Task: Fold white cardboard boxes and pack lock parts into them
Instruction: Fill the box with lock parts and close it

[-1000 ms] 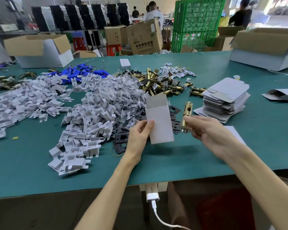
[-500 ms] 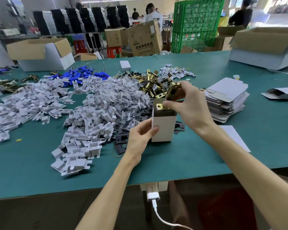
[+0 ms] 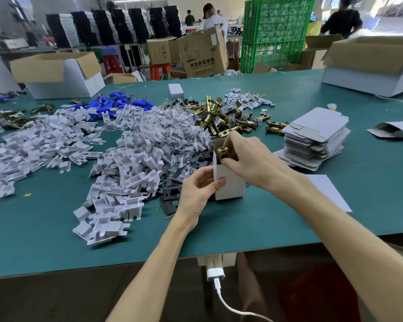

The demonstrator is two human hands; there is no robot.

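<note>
A small white cardboard box [image 3: 230, 184] stands upright on the green table [image 3: 242, 219], its top open. My left hand [image 3: 197, 194] grips its left side, thumb on the front face. My right hand [image 3: 249, 160] holds a brass latch [image 3: 222, 152] at the box's open top; the latch's lower part is hidden inside the box. A pile of brass latches [image 3: 221, 117] lies behind the box. A stack of flat white box blanks [image 3: 314, 138] sits to the right.
White folded inserts [image 3: 116, 163] sprawl across the left and middle, with clear bags of screws [image 3: 184, 135] and black plates [image 3: 171, 194] near the box. Blue parts [image 3: 112, 105] lie farther back. Open cartons [image 3: 58, 73] [image 3: 372, 63] stand at both far corners. A white sheet [image 3: 328, 191] lies right of my arm.
My right hand brought the brass latch from beside the box to its open top and lowered it partway in. The box went from held up to standing on the table.
</note>
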